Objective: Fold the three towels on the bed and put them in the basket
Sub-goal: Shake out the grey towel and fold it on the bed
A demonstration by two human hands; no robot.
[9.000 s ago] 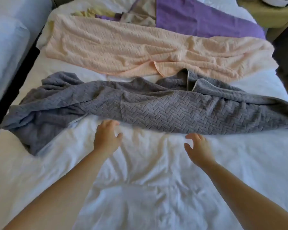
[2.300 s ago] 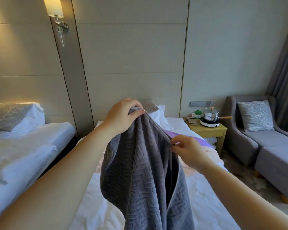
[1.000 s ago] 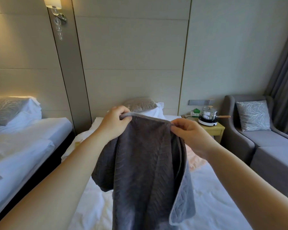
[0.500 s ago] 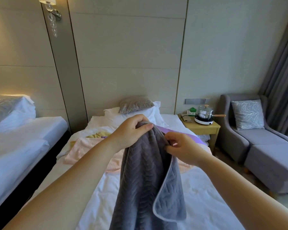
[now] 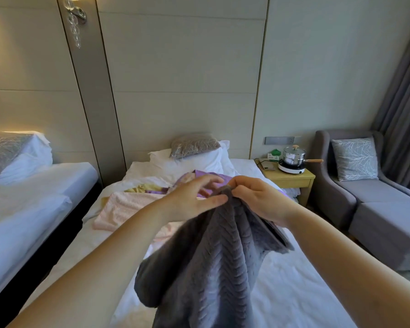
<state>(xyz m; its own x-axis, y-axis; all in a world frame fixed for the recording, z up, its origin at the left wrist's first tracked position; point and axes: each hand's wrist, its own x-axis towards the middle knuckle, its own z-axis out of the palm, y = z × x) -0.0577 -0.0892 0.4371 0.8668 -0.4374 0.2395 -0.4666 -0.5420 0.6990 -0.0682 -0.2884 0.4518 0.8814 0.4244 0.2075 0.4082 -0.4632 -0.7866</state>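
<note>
- Grips the bunched top of the grey towel (image 5: 211, 256) in the right hand (image 5: 258, 200), with the fingers curled round the fabric and the knuckles turned toward the left hand.
- Spreads the left hand (image 5: 192, 200) loose beside it, fingers straight, fanned and a little blurred. Touches the towel's top with the thumb tip only, just beside the right hand, with no closed grasp to be seen.
- Holds the grey towel up in the air over the bed (image 5: 294, 292), hanging in long folds from the right hand down past the bottom edge of the view.
- Beyond the hands, flat across the bed: the peach towel (image 5: 128, 207). Farther toward the pillow (image 5: 192, 144): the purple towel (image 5: 204, 173), partly hidden behind the left fingers, with a yellow cloth (image 5: 142, 188) just beside it.
- On the nightstand (image 5: 291, 179) to the right of the bed: a steel pot (image 5: 294, 154) on a white hotplate (image 5: 291, 168), lid on, contents hidden.
- Reaches both bare forearms in from the lower corners, converging so that the hands meet near the middle of the view, the right wrist bent slightly downward.
</note>
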